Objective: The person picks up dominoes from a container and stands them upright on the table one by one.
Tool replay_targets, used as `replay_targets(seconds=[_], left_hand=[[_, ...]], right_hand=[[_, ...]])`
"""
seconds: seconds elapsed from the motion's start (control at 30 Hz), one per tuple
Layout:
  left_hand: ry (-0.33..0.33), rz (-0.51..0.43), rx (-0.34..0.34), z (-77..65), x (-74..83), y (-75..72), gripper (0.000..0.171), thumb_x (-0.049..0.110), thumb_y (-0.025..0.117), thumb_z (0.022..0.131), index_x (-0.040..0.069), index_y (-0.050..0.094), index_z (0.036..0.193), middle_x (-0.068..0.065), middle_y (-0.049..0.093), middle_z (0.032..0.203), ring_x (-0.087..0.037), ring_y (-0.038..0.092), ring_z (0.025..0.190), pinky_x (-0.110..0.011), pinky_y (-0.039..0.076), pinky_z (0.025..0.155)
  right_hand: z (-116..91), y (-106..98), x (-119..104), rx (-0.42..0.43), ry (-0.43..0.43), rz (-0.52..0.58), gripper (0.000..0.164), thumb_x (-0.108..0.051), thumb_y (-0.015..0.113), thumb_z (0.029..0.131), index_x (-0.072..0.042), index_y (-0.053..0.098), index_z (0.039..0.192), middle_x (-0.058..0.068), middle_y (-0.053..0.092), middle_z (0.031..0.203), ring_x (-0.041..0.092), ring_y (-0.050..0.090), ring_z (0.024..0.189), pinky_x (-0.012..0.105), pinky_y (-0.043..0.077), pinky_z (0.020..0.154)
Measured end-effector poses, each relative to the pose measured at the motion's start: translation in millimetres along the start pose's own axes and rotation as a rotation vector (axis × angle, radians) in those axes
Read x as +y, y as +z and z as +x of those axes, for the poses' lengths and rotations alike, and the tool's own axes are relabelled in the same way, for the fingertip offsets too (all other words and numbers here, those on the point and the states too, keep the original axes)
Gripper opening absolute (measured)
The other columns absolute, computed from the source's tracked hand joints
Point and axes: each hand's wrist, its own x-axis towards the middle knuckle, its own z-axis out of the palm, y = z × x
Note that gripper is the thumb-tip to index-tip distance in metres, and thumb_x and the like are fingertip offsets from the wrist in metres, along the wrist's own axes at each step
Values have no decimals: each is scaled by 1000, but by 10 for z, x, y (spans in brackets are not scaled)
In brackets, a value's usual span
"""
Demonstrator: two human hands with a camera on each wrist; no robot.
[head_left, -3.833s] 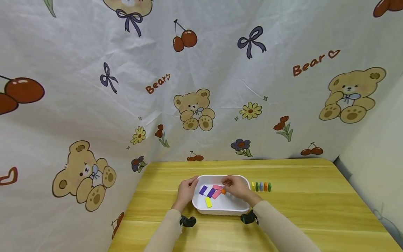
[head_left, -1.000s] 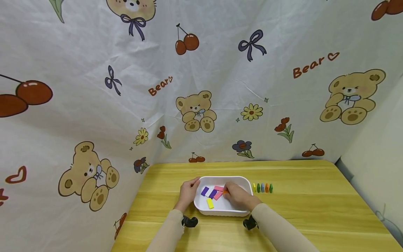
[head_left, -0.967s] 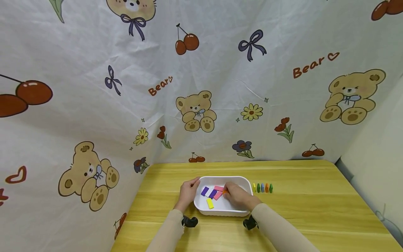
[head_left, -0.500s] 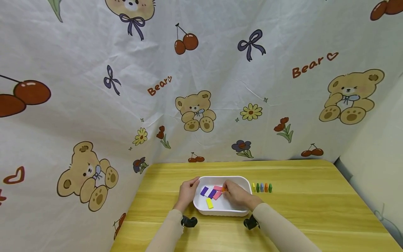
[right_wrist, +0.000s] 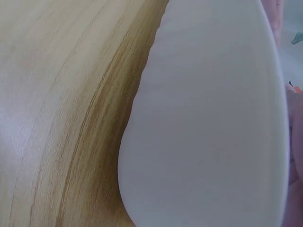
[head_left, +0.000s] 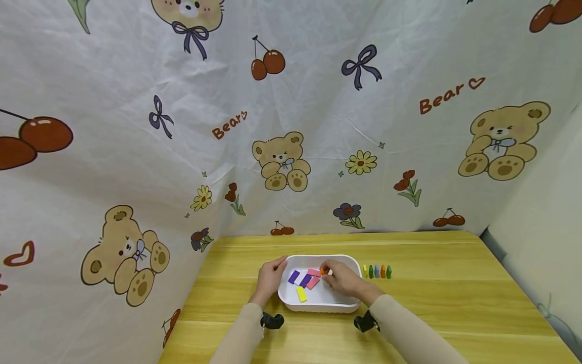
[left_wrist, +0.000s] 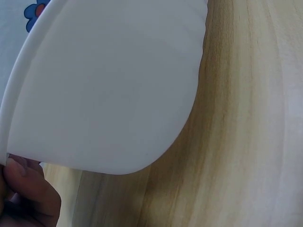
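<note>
My left hand (head_left: 269,279) holds the left rim of a white plastic tub (head_left: 318,307). In the left wrist view its curled thumb and finger (left_wrist: 35,187) pinch the tub's edge. Inside the tub, toward its right half, my right hand (head_left: 344,280) pinches an orange domino (head_left: 324,271) between thumb and fingertips. To the left of these fingers lie pink dominoes (head_left: 312,282), purple dominoes (head_left: 294,276), a white domino (head_left: 299,278) and a yellow domino (head_left: 301,294). The right wrist view shows mostly the tub's outer wall (right_wrist: 203,123), which hides much of that hand.
Just right of the tub, several dominoes stand upright in a row on the wooden table (head_left: 436,293): yellow (head_left: 365,271), green (head_left: 370,272), blue (head_left: 376,272), orange (head_left: 383,272) and another green one. A bear-print cloth (head_left: 318,101) hangs behind and at the left.
My right hand, first over the orange domino on the tub floor, has taken it between the fingertips. It shows more clearly now. My left hand has stayed at the rim.
</note>
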Motion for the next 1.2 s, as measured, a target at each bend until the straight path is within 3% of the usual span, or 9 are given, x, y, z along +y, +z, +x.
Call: replay_targets(seconds=[0.13,0.47,0.67,0.9,1.2], left_hand=[[-7,1,-2,-10,12,-4,34,28,59,106,12,70,134,-10,68,139,-32,60,133,-46,53,108],[-25,2,-1,13,7,16,34,29,60,106,13,70,135,-8,67,139,-31,60,134,-46,53,108],[-3,16,0,8,17,2,33,27,60,106,13,70,134,-10,68,137,-31,62,132,-47,54,107],[7,5,12,-15,37,-15,31,26,61,106,13,72,131,-10,69,136,-31,62,131,-47,54,107],[1,5,5,-21,42,-20,33,25,59,106,11,70,134,-10,67,139,-33,60,134,-47,53,108]], right_hand=[[-11,-19,16,20,4,65,8,-7,65,101,-6,65,109,2,63,95,11,59,68,23,52,56],[-135,-137,9,95,45,200,12,-2,64,100,-1,66,111,7,65,95,18,65,65,21,54,52],[-222,-244,-4,79,113,267,15,-5,64,101,-4,65,116,15,66,91,22,66,69,23,55,55],[-308,-345,35,101,94,182,16,-8,65,101,-10,68,117,6,68,86,13,61,69,22,52,56],[-402,-479,124,147,65,138,17,-8,67,100,-6,69,117,1,69,87,17,61,80,22,50,62]])
